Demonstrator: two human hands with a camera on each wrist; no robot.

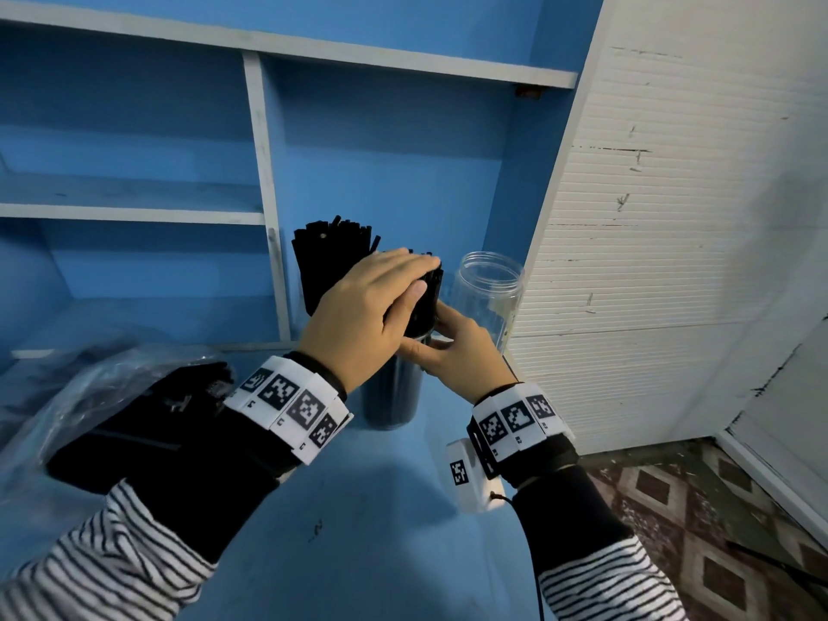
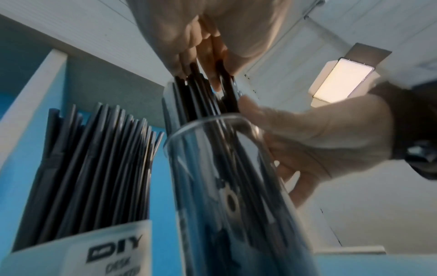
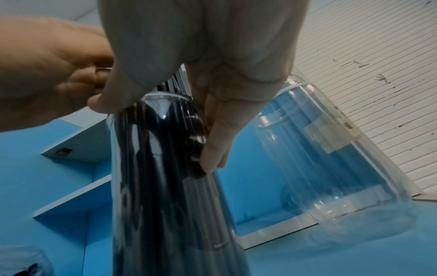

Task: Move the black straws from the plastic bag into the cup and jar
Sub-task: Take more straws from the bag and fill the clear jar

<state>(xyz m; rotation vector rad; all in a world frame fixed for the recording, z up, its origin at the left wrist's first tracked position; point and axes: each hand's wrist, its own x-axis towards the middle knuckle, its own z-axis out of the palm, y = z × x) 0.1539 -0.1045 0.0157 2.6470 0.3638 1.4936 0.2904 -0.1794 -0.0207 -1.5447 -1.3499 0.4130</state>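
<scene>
A tall clear cup (image 1: 392, 396) (image 2: 224, 186) (image 3: 165, 186) stands on the blue counter, packed with black straws (image 1: 425, 298) (image 2: 201, 97). My left hand (image 1: 403, 280) (image 2: 201, 71) covers the straw tops, with fingers and thumb curled round the bundle. From the right, my right hand (image 1: 430, 338) (image 3: 153, 130) grips the cup at its rim, thumb on one side and fingers on the other. An empty clear jar (image 1: 488, 293) (image 3: 331, 158) stands just right of the cup. The plastic bag (image 1: 67, 396) lies at the left with more black straws (image 1: 148, 419) inside.
Behind the cup, a white box marked DIY (image 2: 106, 248) holds another bundle of black straws (image 1: 327, 257) (image 2: 94, 168). Blue shelves (image 1: 134, 212) rise behind the counter. A white slatted panel (image 1: 672, 217) closes off the right side.
</scene>
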